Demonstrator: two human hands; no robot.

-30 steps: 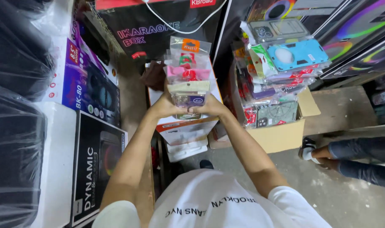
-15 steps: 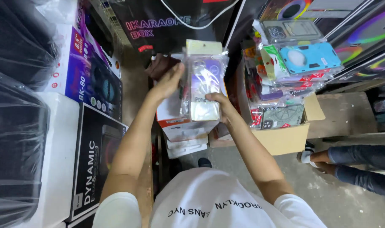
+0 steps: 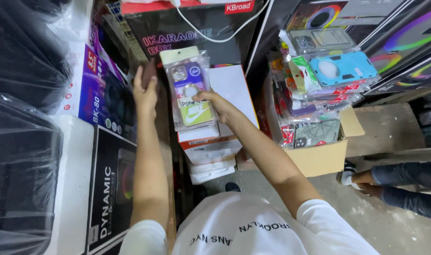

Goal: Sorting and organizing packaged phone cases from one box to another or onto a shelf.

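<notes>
My right hand (image 3: 216, 101) grips a stack of phone cases in clear plastic packets (image 3: 189, 90); the front one is purple and green with a pale card top. It holds them upright over a white box (image 3: 232, 87). My left hand (image 3: 144, 94) is off the packets, raised to their left. Its fingers close around a small dark brown object (image 3: 149, 71) beside the purple speaker box (image 3: 99, 89).
A cardboard box (image 3: 319, 153) full of packaged phone cases stands at the right, with a blue case (image 3: 343, 66) on top. Large speaker boxes (image 3: 112, 189) and plastic-wrapped black goods (image 3: 21, 156) line the left. Another person's legs and foot (image 3: 366, 179) are on the concrete floor at right.
My left hand let go of the packets and moved left to the dark brown object. My right hand alone now holds the stack, turned upright and shifted left.
</notes>
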